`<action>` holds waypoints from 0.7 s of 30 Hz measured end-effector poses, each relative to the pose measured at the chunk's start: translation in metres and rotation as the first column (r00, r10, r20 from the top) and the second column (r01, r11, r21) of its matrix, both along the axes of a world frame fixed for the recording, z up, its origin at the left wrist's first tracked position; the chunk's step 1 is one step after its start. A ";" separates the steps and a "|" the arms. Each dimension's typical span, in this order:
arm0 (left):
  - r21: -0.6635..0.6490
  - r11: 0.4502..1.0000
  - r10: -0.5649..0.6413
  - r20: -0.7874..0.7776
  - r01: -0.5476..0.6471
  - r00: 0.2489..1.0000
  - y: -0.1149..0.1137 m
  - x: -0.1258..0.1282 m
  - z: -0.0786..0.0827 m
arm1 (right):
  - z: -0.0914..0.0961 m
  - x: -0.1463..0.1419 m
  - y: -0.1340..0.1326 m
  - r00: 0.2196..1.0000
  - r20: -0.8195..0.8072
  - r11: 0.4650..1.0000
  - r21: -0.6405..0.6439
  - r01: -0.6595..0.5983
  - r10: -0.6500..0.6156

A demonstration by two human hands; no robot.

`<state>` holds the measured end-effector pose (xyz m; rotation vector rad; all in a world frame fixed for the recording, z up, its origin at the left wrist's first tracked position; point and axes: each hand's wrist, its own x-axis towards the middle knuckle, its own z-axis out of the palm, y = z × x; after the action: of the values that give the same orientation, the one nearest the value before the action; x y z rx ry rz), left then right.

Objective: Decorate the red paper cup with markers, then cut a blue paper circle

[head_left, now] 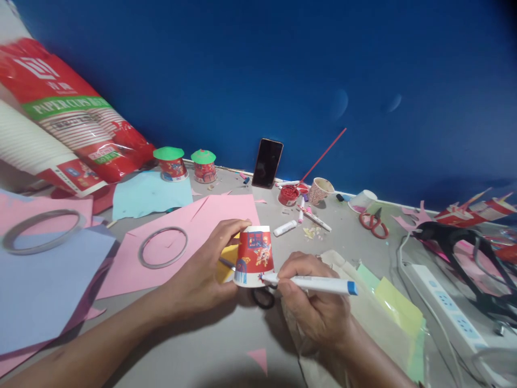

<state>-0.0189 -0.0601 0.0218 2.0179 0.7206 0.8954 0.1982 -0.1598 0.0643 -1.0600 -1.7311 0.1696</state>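
Observation:
My left hand [205, 267] is closed round the back and left side of a red printed paper cup [253, 250], held bottom-up above the table. Blue drawn marks show on the cup's side and white rim. In my right hand [315, 302] is a white marker [319, 283] with a blue end, its tip at the cup's lower rim. Partly hidden behind the cup lie dark-handled scissors [263, 297] and a piece of yellow paper [228, 264]. Pink paper [226, 207] with a grey tape roll [140, 253] lies left of the cup.
Two cups with green paper tops [168, 156] stand at the back left, near a red paper-cup bag [76, 108]. A phone [267, 163] leans on the blue wall. Red-handled scissors [379, 229], loose markers [285, 228] and a power strip [448, 310] lie to the right.

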 end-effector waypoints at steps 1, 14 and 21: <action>-0.002 1.000 -0.001 -0.001 0.001 1.000 0.000 0.000 0.000 | 0.000 0.001 0.000 1.000 -0.013 1.000 -0.003 0.004 -0.004; 0.005 1.000 -0.023 0.013 0.023 1.000 0.003 0.001 0.000 | 0.003 0.001 -0.001 0.998 -0.016 0.996 -0.063 -0.055 0.054; 0.009 1.000 -0.029 0.033 0.029 0.999 0.004 0.001 0.000 | 0.003 0.005 -0.004 0.992 -0.126 0.997 -0.075 0.013 -0.023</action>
<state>-0.0175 -0.0565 0.0216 2.0110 0.6687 0.9141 0.2028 -0.1636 0.0669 -1.0952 -1.6113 0.2858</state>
